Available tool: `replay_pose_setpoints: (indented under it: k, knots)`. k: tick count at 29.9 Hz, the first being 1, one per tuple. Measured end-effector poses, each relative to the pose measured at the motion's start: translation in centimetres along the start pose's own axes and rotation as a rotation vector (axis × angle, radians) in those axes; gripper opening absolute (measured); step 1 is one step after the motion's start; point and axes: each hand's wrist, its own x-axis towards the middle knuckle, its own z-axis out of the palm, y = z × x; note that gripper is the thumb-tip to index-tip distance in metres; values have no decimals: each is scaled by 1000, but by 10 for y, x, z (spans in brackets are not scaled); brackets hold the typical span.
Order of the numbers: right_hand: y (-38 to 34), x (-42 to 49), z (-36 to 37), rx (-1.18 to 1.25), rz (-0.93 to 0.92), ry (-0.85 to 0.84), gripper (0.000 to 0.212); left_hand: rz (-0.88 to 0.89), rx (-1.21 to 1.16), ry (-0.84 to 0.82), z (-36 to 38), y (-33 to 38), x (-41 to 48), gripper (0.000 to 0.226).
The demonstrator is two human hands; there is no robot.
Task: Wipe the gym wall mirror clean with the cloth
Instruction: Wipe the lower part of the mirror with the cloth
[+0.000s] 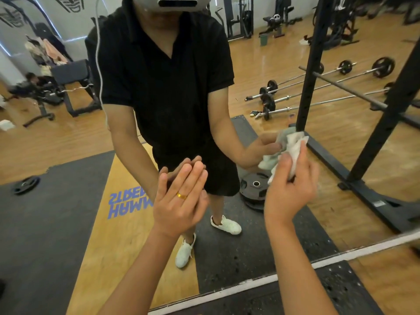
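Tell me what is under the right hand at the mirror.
The right hand grips a crumpled white cloth held against the mirror. The glass behind the cloth is covered, so any marks there cannot be seen.

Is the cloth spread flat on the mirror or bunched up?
Bunched up: the cloth is a crumpled wad in the grip of the right hand, pressed against the mirror.

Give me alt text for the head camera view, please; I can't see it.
The right hand holds a crumpled white cloth against the gym wall mirror, while the left hand lies flat on the glass, fingers straight. The mirror reflects the person, barbells and a black rack on a wooden floor.
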Motion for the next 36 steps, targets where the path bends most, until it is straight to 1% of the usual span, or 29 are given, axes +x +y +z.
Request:
replay_pose_setpoints:
  k: [1, 2, 3, 4, 5, 7, 8, 9, 10, 12, 14, 16, 17, 18, 20, 21, 22, 23, 24, 27, 28, 29, 31, 33, 35, 36]
  knots:
    - [-7, -2, 4, 27, 70, 37, 39, -3, -7, 8, 1, 0, 0, 56]
    - [-16, -11, 10, 58, 93, 44, 39, -6, -14, 13, 1, -1, 0, 58]
    - [-25, -23, 15, 93, 70, 14, 39, -8, -16, 16, 1, -1, 0, 59]
    - [-33, -36, 19, 124, -10, -45, 40, -7, -16, 17, 1, -1, 0, 60]
    - [-38, -46, 20, 133, -137, -124, 42, -4, -21, 12, 1, -1, 0, 61]
    - [-34, -44, 17, 67, -418, -253, 45, -4, -46, -4, 1, -2, -1, 62]
    - [-28, -33, 16, 22, -515, -281, 45, -2, -50, -7, 1, -3, -2, 61]
    - [-22, -21, 12, -10, -550, -285, 44, 2, -48, -9, 1, -3, -2, 60]
    - [-18, -9, 9, -27, -527, -263, 41, 6, -43, -10, 2, -2, -3, 59]
    - [-18, 13, 5, -31, -385, -172, 34, 5, -31, -8, 3, -2, -4, 56]
    - [-28, 17, 12, -27, -227, -73, 34, 5, -38, -13, 3, -1, -3, 55]
    - [-46, -3, 24, 11, -118, -34, 38, 1, -68, -23, 1, -1, -2, 55]
    - [-54, -16, 28, 31, -121, -51, 40, -1, -82, -26, 1, -1, -3, 55]
    - [-60, -28, 30, 43, -184, -95, 39, 1, -86, -28, 1, -2, -3, 55]
    - [-58, -29, 27, 26, -401, -215, 38, 13, -76, -37, 3, -3, -5, 57]
    - [-52, -19, 22, -20, -500, -252, 37, 13, -73, -43, 4, -3, -5, 58]
    - [-44, -7, 17, -76, -558, -253, 37, 10, -72, -48, 5, -3, -5, 60]
    - [-34, 6, 12, -124, -554, -213, 36, 6, -73, -48, 5, -4, -5, 60]
    - [-24, 18, 8, -144, -474, -156, 35, 4, -71, -41, 6, -3, -5, 58]
    - [-14, 33, 7, -78, -11, 73, 39, -14, -80, -20, 4, -1, -2, 54]
    - [-14, 31, 10, -60, 55, 114, 40, -22, -86, -19, 2, 0, 0, 53]
    - [-16, 25, 13, -49, 52, 121, 40, -29, -95, -21, 1, 0, 2, 52]
    - [-20, 10, 18, -12, -67, 31, 42, -62, -138, -41, -5, 3, 3, 50]
    - [-17, 9, 11, -10, -269, -94, 38, -96, -223, -39, -11, 15, 6, 46]
    - [-4, 26, 3, -72, -480, -153, 34, -81, -313, -22, -13, 35, 19, 42]
    - [6, 37, -1, -103, -542, -158, 33, -62, -356, -20, -11, 47, 30, 41]
